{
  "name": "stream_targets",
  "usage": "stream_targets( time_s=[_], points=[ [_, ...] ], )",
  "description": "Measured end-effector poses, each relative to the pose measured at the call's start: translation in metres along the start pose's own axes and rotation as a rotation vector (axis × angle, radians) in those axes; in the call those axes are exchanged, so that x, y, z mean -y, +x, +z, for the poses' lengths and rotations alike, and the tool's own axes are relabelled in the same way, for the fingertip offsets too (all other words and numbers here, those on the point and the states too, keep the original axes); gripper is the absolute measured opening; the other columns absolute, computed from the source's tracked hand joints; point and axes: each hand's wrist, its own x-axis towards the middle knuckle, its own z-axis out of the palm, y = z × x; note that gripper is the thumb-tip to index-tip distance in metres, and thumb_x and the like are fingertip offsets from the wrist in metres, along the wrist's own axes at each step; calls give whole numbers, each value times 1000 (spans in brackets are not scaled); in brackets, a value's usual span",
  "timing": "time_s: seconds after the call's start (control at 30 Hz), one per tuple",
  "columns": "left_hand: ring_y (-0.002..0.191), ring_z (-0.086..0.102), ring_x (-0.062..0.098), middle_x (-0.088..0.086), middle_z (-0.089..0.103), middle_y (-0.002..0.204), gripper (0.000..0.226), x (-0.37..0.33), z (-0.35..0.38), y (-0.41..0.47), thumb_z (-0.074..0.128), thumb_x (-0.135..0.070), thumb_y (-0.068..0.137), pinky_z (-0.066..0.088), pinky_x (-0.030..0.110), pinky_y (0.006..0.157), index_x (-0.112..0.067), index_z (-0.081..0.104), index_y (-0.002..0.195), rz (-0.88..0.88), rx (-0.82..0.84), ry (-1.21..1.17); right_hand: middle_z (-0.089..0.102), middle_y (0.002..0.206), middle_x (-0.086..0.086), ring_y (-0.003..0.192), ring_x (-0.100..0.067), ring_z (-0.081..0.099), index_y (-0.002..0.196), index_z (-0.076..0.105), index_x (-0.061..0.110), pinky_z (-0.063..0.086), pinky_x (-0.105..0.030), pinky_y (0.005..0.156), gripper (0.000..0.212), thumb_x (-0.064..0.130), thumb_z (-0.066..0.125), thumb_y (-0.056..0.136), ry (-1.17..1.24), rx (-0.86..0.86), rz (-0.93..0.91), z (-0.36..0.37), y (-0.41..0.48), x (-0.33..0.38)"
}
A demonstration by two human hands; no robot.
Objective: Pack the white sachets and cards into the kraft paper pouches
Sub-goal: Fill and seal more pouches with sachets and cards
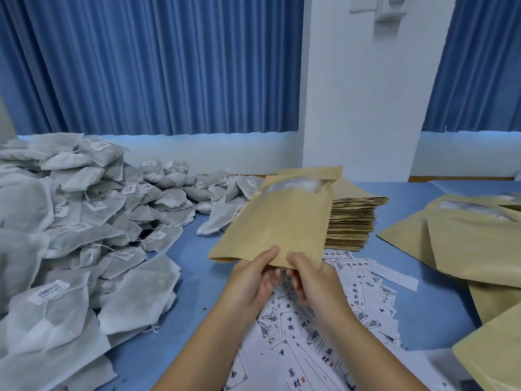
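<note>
Holding the kraft pouch (282, 221) by its lower edge above the table (203, 277), the left hand (251, 277) and the right hand (310, 280) each apply a pinching grip, thumb on the front face and fingers behind. White material shows through the window near the pouch top, so a sachet appears loaded; whether a card is inside cannot be told. The pouches at the right (473, 244) lie flat and show white likewise, so they are judged finished. Much work remains:
- a large pile of white sachets (70, 221) at the left
- scattered cards (296, 328) beneath the hands
- a thick stack of empty pouches (352, 221) behind the held one

Progress is judged early
</note>
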Motion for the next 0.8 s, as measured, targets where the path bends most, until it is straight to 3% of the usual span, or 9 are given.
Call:
stream_targets(
  time_s=[0.13,0.4,0.63,0.8],
  points=[
    [46,47,10,11,53,64,24,5,3,-2,65,-22,90,36,17,41,-2,59,78,-4,-39,233,47,45,2,36,-8,38,65,59,8,30,-16,37,26,15,56,90,72,-16,30,0,0,1],
    [45,41,10,9,46,63,26,3,5,-5,66,-20,88,36,16,40,-6,55,70,-34,19,214,48,48,1,38,-9,37,60,59,16,28,-19,39,30,28,61,88,160,-68,56,2,1,-3],
    [42,33,8,2,46,59,23,5,9,-7,58,-28,93,23,16,36,-8,58,82,-140,-1,135,55,49,6,41,-3,48,79,63,13,39,-17,41,7,14,61,86,204,-118,-17,-1,4,1],
    [40,29,6,1,39,51,21,3,7,-4,56,-20,96,22,16,35,-8,54,79,11,-49,142,48,49,4,40,-6,39,78,64,17,32,-17,38,11,25,68,86,217,-106,-46,3,1,-7]
  ],
)
